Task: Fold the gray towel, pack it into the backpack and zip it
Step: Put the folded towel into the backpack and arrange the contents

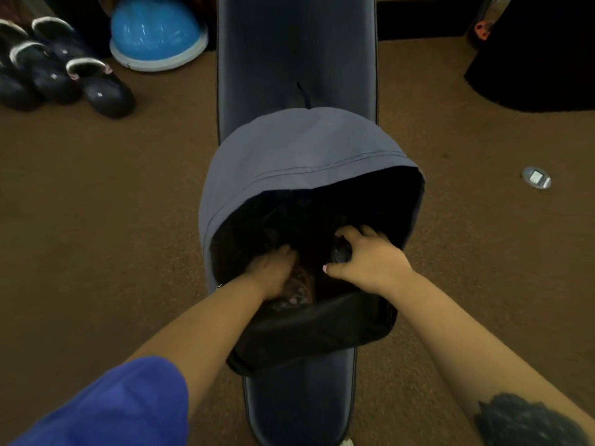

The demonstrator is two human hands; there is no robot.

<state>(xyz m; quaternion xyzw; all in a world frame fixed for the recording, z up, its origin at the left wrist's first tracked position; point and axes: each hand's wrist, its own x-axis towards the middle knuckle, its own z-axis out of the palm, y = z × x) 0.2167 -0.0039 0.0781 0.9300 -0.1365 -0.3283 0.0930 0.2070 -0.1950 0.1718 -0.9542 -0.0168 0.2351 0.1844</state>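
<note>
- The gray backpack [299, 162] lies on a dark padded bench [296, 53], its main opening gaping wide toward me and the black lining flap [322, 323] folded down at my end.
- Both my hands are inside that opening, side by side but not touching each other.
- My left hand [273, 272] reaches palm-down into the dark interior; its fingers are buried among dark material, and I cannot tell whether they grip anything.
- My right hand [370, 255] is just to the right of it, fingers curled over a dark bunched bit of fabric [341, 252] at the mouth of the bag, thumb stretched out toward the left hand.
- The gray towel cannot be made out clearly; the inside of the bag is too dark, so that bunched fabric may or may not be it.
- A blue sleeve [106, 403] covers my left upper arm.
- On the brown carpet [96, 220] to the left sit a blue half-dome balance trainer [157, 30] and a cluster of dark kettlebells [64, 72].
</note>
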